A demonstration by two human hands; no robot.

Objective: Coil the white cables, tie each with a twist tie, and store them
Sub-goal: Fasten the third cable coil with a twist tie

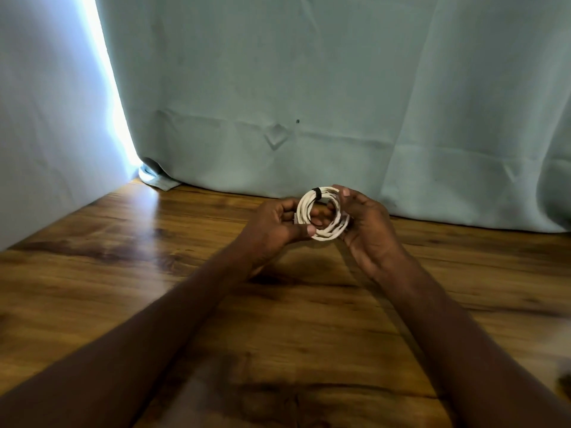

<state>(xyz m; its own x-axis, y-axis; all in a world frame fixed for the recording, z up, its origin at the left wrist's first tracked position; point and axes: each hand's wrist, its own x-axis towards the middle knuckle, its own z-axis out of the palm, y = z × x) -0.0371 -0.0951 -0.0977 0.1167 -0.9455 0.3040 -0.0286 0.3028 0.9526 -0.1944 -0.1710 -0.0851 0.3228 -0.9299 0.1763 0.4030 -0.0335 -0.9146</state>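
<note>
Judging by the tight white cable coil (321, 214) held up above the table (123, 273), the coiling of this cable looks finished, and a dark twist tie (316, 192) is already wrapped around its top. The coil's left edge is pinched by the left hand (278, 225), while its right side is cupped in the curled fingers of the right hand (366, 223). Storing appears left; no container is seen. A teal curtain (340, 88) is hung behind the wooden surface.
</note>
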